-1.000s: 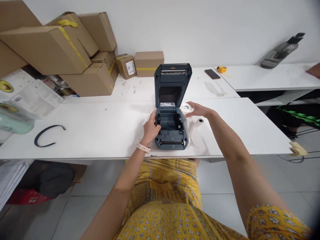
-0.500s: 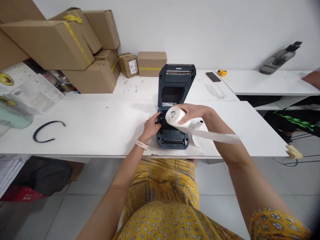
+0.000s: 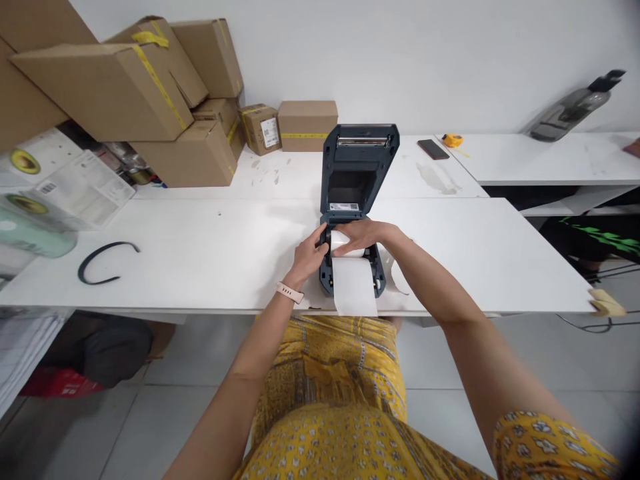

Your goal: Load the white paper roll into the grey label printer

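A dark blue label printer (image 3: 326,267) stands on the white table with its lid (image 3: 357,157) raised. Inside its bay sits a white paper roll (image 3: 353,253), with a loose strip (image 3: 354,287) hanging forward over the printer's front and the table edge. My right hand (image 3: 361,235) reaches over from the right, its fingers closed over the roll. At the printer's left side, my left hand (image 3: 310,255) grips the inner side part by the roll with thumb and fingers. That part is mostly hidden by the fingers.
Cardboard boxes (image 3: 185,157) are stacked at the back left. A dark headband (image 3: 90,257) lies on the left of the table. Behind the printer on the right are a phone (image 3: 433,149), a yellow tape measure (image 3: 453,140) and a pump bottle (image 3: 570,110). Curled white paper (image 3: 399,277) lies beside the printer.
My right hand has lowered the paper roll from above the printer into its bay. The loose strip, which trailed to the right, now lies forward over the front. My left hand stays in place.
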Motion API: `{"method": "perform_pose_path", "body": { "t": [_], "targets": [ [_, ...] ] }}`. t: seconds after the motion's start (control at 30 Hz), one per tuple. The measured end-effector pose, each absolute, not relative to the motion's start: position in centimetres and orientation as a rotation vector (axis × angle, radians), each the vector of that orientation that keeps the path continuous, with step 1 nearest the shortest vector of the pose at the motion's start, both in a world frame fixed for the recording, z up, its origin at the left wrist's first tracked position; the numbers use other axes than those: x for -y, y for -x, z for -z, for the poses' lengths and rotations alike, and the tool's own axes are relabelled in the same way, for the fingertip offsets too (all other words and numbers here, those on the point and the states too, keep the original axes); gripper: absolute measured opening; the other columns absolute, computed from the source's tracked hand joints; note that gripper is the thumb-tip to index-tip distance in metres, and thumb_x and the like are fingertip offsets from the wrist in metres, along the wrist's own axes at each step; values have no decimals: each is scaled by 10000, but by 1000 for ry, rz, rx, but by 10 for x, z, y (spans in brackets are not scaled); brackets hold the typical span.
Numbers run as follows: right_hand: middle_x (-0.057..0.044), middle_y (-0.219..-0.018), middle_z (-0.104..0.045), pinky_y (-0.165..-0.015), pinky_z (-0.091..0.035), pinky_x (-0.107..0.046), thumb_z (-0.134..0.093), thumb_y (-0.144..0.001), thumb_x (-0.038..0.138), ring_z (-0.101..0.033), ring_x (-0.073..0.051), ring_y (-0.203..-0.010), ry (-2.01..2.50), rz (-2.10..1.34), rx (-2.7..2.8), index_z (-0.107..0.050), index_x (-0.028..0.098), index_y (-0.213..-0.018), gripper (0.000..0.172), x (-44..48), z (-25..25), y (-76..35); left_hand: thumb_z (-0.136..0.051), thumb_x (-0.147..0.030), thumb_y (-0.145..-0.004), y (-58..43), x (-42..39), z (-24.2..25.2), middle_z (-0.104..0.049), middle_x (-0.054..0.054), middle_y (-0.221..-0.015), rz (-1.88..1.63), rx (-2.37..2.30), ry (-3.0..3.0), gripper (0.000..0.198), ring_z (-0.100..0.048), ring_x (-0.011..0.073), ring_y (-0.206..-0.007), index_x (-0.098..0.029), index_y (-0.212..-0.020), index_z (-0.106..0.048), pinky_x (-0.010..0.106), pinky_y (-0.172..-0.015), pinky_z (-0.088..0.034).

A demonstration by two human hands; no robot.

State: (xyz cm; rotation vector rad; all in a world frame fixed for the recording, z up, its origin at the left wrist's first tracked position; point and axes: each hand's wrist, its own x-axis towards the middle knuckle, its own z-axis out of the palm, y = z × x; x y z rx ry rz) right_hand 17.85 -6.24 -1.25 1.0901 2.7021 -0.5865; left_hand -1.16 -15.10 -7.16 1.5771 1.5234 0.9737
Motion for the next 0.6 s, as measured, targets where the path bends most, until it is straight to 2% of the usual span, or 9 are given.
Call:
{"method": "perform_pose_path", "body": {
  "t": [0.1,0.17,0.27,0.33,0.4,0.47,0.5,0.53,0.6],
  "targets": [
    [-204,-1460,-649,-1060,-513,-496,-631,-786,814,-646,-418,-1301,-1169,576,-2600,-566,177,-1459,928,66,12,-179,-589,-219,-874,9,154,71,-770,22,-1248,-982,-1559,-1590,631,-722,268,-1086,-326,-1495,-576,472,-1100,-509],
    [-197,-1439,-664,-1054,-516,-485,-675,-778,772,-652,-406,-1285,-1137,637,-2684,-620,174,-1405,868,70,6,-183,-584,-221,-886,8,155,71,-777,19,-1211,-992,-1559,-1588,617,-721,263,-1065,-335,-1492,-578,458,-1088,-512],
    [-127,-1249,-764,-982,-543,-437,-655,-827,729,-709,-328,-1136,-1079,920,-2965,-736,192,-1206,662,79,-15,-197,-569,-229,-910,6,157,70,-781,26,-1173,-979,-1571,-1584,603,-724,274,-1049,-333,-1504,-566,478,-1088,-503],
    [-71,-1093,-776,-957,-541,-431,-541,-922,711,-707,-279,-1066,-1273,1009,-3303,-751,210,-1076,564,83,-37,-205,-550,-235,-925,5,158,70,-787,27,-1146,-956,-1597,-1594,601,-723,290,-1055,-337,-1518,-546,513,-1096,-490],
    [-49,-1065,-732,-1008,-514,-456,-437,-996,678,-668,-257,-1093,-1738,755,-3669,-719,241,-1030,521,78,-61,-209,-547,-239,-931,5,159,71,-781,26,-1186,-962,-1602,-1608,600,-710,302,-1118,-341,-1522,-536,522,-1114,-473],
    [-49,-1181,-694,-1122,-450,-465,-408,-1024,659,-607,-240,-1187,-2176,317,-3843,-680,281,-1087,470,63,-82,-210,-560,-252,-935,5,159,74,-758,26,-1270,-997,-1577,-1604,592,-691,296,-1181,-337,-1521,-533,498,-1129,-466],
    [-47,-1246,-677,-1175,-408,-460,-396,-1026,671,-576,-233,-1238,-2297,253,-3841,-662,295,-1133,473,51,-89,-210,-568,-262,-938,5,159,76,-744,28,-1309,-1015,-1559,-1594,584,-685,290,-1199,-330,-1518,-535,484,-1135,-466],
    [-44,-1290,-666,-1212,-369,-457,-366,-1022,702,-546,-228,-1287,-2323,342,-3806,-643,298,-1182,515,38,-93,-211,-574,-274,-943,5,159,78,-730,32,-1341,-1033,-1540,-1580,574,-681,282,-1213,-322,-1513,-538,472,-1141,-465],
    [-30,-1302,-674,-1240,-328,-474,-271,-992,786,-494,-236,-1358,-2135,763,-3671,-604,281,-1264,664,13,-92,-211,-583,-299,-953,5,158,82,-698,43,-1403,-1073,-1494,-1550,552,-660,272,-1266,-303,-1503,-544,452,-1165,-453]
  ]
}}
